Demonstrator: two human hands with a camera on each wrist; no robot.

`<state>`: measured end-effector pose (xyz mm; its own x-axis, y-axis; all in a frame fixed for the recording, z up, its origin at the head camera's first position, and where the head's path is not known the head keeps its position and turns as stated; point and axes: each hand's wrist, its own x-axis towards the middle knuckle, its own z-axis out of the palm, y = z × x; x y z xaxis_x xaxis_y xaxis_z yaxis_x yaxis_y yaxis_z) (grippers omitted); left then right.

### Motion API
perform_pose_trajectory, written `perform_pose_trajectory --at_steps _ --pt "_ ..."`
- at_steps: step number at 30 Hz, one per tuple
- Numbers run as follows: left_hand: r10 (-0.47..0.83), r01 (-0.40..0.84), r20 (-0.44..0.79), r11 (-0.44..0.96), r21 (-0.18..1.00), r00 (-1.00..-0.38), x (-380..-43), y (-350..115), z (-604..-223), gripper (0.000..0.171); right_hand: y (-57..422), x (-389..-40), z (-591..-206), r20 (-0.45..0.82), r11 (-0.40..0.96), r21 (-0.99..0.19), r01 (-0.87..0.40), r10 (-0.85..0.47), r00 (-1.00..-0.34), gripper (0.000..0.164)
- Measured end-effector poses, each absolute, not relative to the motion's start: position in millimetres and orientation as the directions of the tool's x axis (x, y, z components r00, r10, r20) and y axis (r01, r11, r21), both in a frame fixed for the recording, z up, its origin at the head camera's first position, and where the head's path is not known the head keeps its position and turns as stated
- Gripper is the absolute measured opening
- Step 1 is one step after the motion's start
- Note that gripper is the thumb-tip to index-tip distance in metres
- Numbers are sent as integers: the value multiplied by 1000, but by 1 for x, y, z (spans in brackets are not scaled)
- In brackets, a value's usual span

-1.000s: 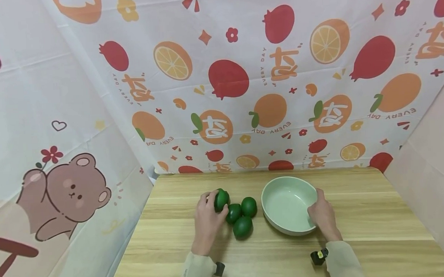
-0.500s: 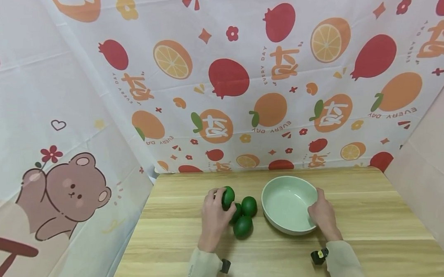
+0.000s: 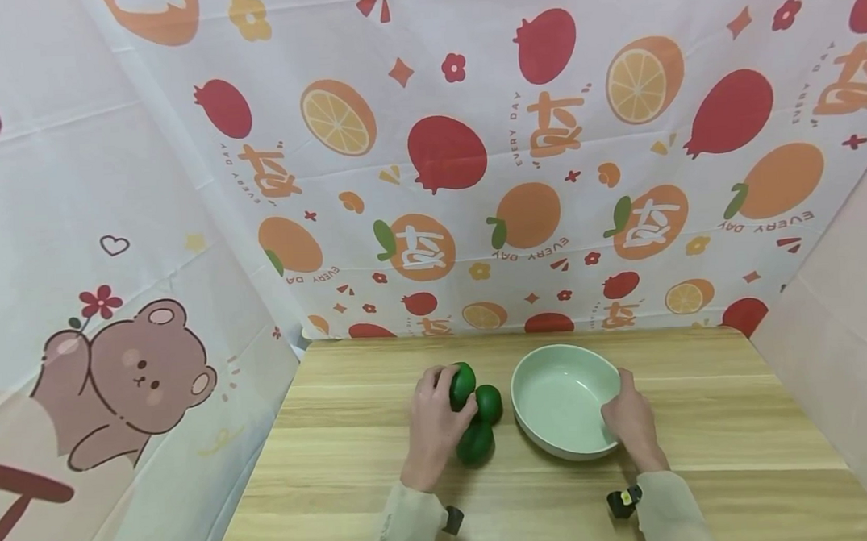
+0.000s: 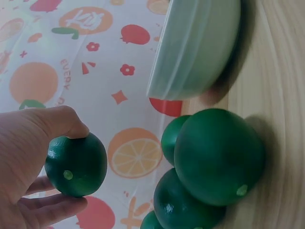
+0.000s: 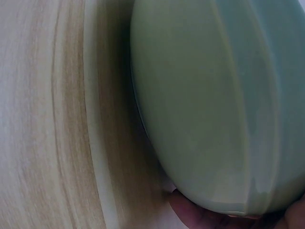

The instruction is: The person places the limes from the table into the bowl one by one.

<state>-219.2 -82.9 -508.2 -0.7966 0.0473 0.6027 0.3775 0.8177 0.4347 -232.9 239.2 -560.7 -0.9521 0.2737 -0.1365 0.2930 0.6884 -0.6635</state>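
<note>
My left hand [image 3: 434,422] pinches a dark green lime [image 4: 76,164] between thumb and fingers, raised off the table in the left wrist view. Other limes sit grouped below it on the wood, the largest-looking lime [image 4: 219,157] nearest that camera. From the head view two loose limes show beside the hand, one lime [image 3: 489,404] behind and one lime [image 3: 475,444] in front; the hand covers the rest. A pale green bowl [image 3: 566,402] stands upright to their right. My right hand [image 3: 631,419] grips its right rim, the thumb over the inside and fingers outside.
The wooden table [image 3: 731,419] reaches back to a fruit-print cloth [image 3: 446,153]. Another cloth with a bear [image 3: 143,376] hangs along the left side. A small black device [image 3: 621,503] is at the right wrist.
The left hand has carried its lime rightward, above the grouped limes and nearer the bowl. Bowl and right hand have stayed in place.
</note>
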Motion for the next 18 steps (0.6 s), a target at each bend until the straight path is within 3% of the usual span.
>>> perform_pose_trajectory --at_steps 18 --pt "88 418 597 794 441 -797 -223 -52 -501 46 239 -234 -560 -130 685 -669 288 275 -953 76"
